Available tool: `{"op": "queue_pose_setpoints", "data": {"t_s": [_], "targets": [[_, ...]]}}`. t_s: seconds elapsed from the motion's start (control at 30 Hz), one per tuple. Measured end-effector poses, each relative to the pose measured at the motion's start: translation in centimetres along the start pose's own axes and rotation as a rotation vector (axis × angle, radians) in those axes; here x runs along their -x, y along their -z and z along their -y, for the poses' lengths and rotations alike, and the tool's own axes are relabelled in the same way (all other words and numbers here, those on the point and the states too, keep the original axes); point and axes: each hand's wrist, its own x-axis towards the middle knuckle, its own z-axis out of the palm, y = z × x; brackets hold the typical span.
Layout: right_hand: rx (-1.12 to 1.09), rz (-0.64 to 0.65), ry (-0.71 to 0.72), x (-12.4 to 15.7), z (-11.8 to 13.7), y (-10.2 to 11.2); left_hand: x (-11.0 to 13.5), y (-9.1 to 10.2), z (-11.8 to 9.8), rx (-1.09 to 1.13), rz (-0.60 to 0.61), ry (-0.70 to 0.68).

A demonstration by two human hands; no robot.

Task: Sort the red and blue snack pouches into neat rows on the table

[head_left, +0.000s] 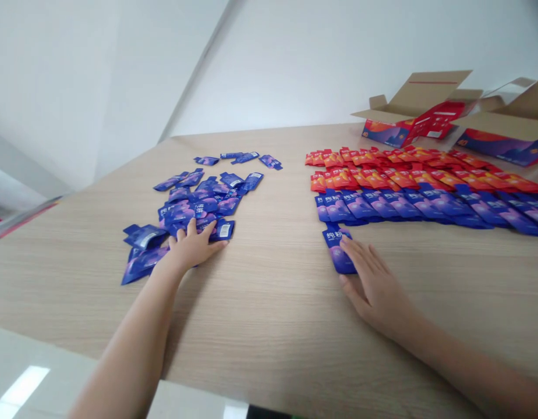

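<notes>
My left hand point(190, 247) lies with fingers spread on a loose pile of blue-purple packets point(181, 209) at the left of the table. Its fingertips touch packets in the pile, and the thumb rests beside one with a barcode. My right hand point(376, 285) has its fingers stretched over the right side of a single blue packet point(336, 250), with the thumb apart from it. That packet lies flat, face up, just in front of a row of overlapping blue packets point(391, 203). Behind this row are rows of red-orange packets point(360, 177).
Two opened cardboard boxes point(385, 132) stand at the back right, flaps up. Several blue packets point(247, 157) lie scattered behind the left pile. A white wall point(295, 64) borders the wooden table point(269, 314) at the back. Tiled floor point(28, 372) shows at lower left.
</notes>
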Motion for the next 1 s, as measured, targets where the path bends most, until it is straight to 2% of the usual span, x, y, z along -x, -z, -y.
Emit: {"op": "queue_pose_setpoints", "data": {"t_s": [0.1, 0.17, 0.3, 0.43, 0.57, 0.63, 0.67, 0.7, 0.73, 0.83, 0.9, 1.0], "targets": [[-0.105, -0.095, 0.042, -0.1, -0.4, 1.3, -0.1, 0.3, 0.2, -0.103, -0.132, -0.158], [-0.14, -0.146, 0.053, 0.0, -0.5, 2.1, -0.1, 0.5, 0.3, -0.161, -0.212, -0.208], [-0.165, -0.151, 0.097, 0.4, -0.7, 3.1, 0.2, 0.4, -0.2, -0.21, -0.283, -0.228], [-0.192, -0.149, 0.135, 0.5, -1.1, 3.7, 0.9, 0.4, -0.3, -0.215, -0.329, -0.175], [-0.213, -0.189, 0.152, -0.8, -1.4, 4.8, 2.4, 2.9, -0.3, -0.137, -0.437, -0.094], [-0.24, -0.199, 0.164, -1.9, -1.3, 5.9, 3.6, 4.9, -0.9, 0.037, -0.494, -0.105], [-0.257, -0.204, 0.176, -2.5, -1.2, 6.6, 4.4, 5.9, -1.5, 0.178, -0.47, -0.167], [-0.269, -0.215, 0.194, -3.0, -0.9, 7.3, 5.1, 6.7, -2.4, 0.347, -0.384, -0.27], [-0.273, -0.228, 0.221, -3.5, -0.6, 8.1, 5.9, 7.4, -3.4, 0.527, -0.236, -0.403], [-0.239, -0.216, 0.337, -4.0, 0.4, 10.4, 8.1, 7.9, -7.8, 0.942, 0.414, -0.768], [-0.233, -0.127, 0.399, -3.4, 0.9, 11.7, 9.3, 7.3, -11.0, 1.061, 0.76, -0.876], [-0.267, -0.004, 0.419, -1.2, 0.6, 13.0, 10.6, 5.7, -14.9, 1.151, 1.066, -0.885]]}}
